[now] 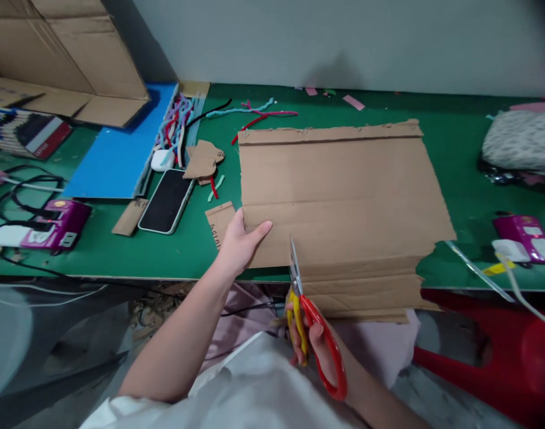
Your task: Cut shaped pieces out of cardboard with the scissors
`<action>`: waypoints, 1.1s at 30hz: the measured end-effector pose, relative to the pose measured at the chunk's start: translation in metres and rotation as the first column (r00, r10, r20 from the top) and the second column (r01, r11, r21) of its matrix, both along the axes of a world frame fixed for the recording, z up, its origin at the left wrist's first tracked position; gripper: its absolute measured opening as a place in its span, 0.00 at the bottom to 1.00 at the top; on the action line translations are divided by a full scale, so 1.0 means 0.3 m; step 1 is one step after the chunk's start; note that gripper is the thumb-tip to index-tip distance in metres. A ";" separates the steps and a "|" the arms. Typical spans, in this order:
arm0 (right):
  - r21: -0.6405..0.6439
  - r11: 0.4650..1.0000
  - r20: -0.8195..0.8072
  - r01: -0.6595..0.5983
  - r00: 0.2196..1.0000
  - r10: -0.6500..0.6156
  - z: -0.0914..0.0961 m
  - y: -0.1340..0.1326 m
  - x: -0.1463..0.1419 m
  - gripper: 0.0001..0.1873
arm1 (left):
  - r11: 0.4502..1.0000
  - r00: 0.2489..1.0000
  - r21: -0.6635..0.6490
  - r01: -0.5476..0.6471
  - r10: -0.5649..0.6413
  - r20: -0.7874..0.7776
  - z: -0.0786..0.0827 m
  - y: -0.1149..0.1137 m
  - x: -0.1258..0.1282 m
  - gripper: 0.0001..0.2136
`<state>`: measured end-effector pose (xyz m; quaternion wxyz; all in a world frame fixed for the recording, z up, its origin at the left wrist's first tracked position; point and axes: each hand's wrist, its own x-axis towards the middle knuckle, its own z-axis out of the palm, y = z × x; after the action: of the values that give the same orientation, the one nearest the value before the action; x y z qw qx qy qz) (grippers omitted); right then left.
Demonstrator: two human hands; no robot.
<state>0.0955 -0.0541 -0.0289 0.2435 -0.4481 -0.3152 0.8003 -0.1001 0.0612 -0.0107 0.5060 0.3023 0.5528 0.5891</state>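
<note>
A large brown cardboard sheet (344, 190) lies on the green table, its front part hanging over the near edge. At its left edge is my left hand (240, 241), thumb on top and the other fingers out of sight beneath, gripping the sheet. My right hand (315, 339) has its fingers through the handles of scissors (296, 280), one handle red and one yellow. The blades point away from me and meet the sheet near its front edge, slightly parted. Beside my left hand lies a small cardboard scrap (219, 219) with printing on it.
Left of the sheet are a smartphone (167, 201), cut cardboard pieces (204, 159), coloured pipe cleaners (176, 122) and a blue board (120, 158). Purple power sockets (60, 223) with cables stand at far left, another purple socket (525, 238) at right. A red stool (491, 351) is below.
</note>
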 end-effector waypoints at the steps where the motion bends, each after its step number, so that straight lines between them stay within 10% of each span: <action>1: 0.000 1.000 -0.004 0.007 1.000 -0.007 0.002 0.003 -0.001 0.39 | 1.000 1.000 0.004 -0.002 0.002 -0.008 0.001 -0.002 -0.003 0.22; 33: -0.184 0.978 0.088 0.103 0.992 -0.088 0.046 0.031 -0.044 0.31 | 0.999 0.999 -0.033 -0.032 0.032 -0.017 -0.048 -0.027 0.001 0.22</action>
<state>0.0823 -0.0446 -0.0150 0.2254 -0.5152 -0.2259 0.7955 -0.0999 0.0533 -0.0250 0.4970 0.2898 0.5714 0.5852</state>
